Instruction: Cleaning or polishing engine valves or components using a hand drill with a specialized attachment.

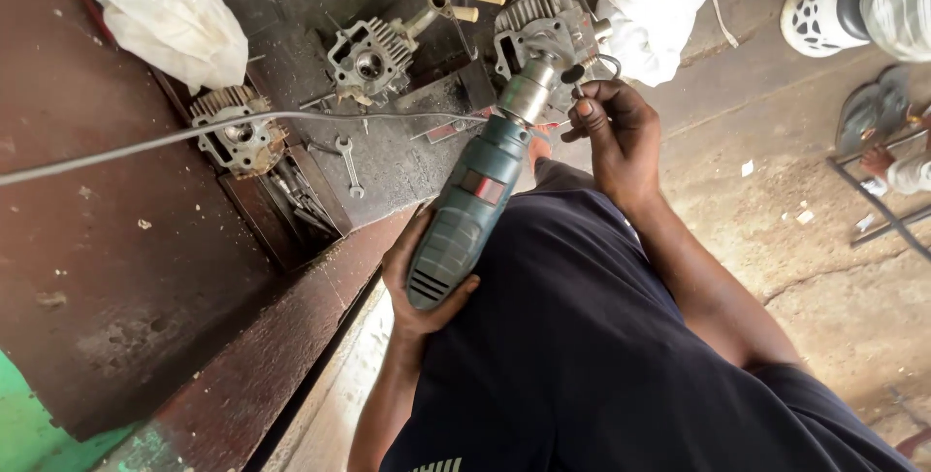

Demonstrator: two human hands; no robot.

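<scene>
Bench point(126, 268): dark, rusty, carrying three finned engine heads point(369, 55). Green electric drill point(470, 215) held over the bench edge, chuck toward the rightmost head. Left hand point(417, 288) wrapped round the drill body. Right hand point(611, 128) pinches a chuck key point(580, 71) at the chuck.

floor point(824, 268): cracked concrete | bench point(116, 268): rusty brown metal, perhaps | daylight

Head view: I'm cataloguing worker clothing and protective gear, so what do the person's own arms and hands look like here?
Both arms are bare up to the top edge of the view: no sleeves, gloves, watch or rings visible. The left hand and right hand are uncovered, with short nails. The dark navy garment over the lap is the only clothing in view.
</scene>
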